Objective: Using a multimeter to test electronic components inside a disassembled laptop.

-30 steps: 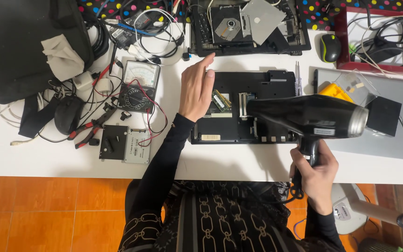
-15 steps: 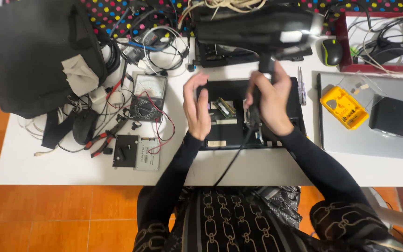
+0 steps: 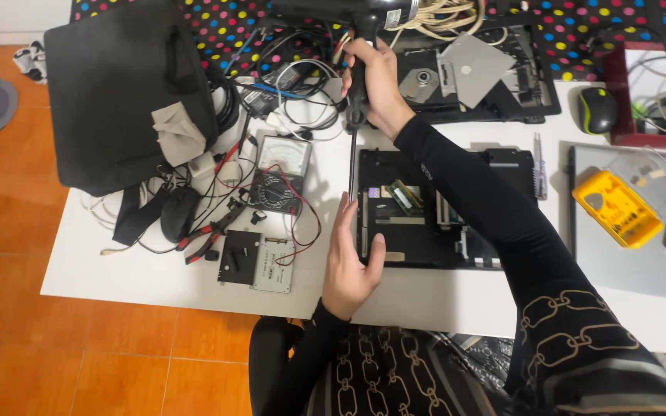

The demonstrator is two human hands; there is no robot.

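Since the earlier frame the right hand [image 3: 375,81] has carried the hair dryer [image 3: 348,14] farther away, to the far edge of the bench [image 3: 156,285], gripping its handle. The left hand [image 3: 351,258] has dropped back, open and flat, at the near left edge of the opened laptop [image 3: 425,223].

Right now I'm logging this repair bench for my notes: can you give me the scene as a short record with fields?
right hand: grips the handle of a black hair dryer, raised at the far side of the table
left hand: open, at the left edge of the opened laptop base
left of laptop: analog multimeter with red and black leads
far left: black bag
right: yellow case, black mouse
surface: white table
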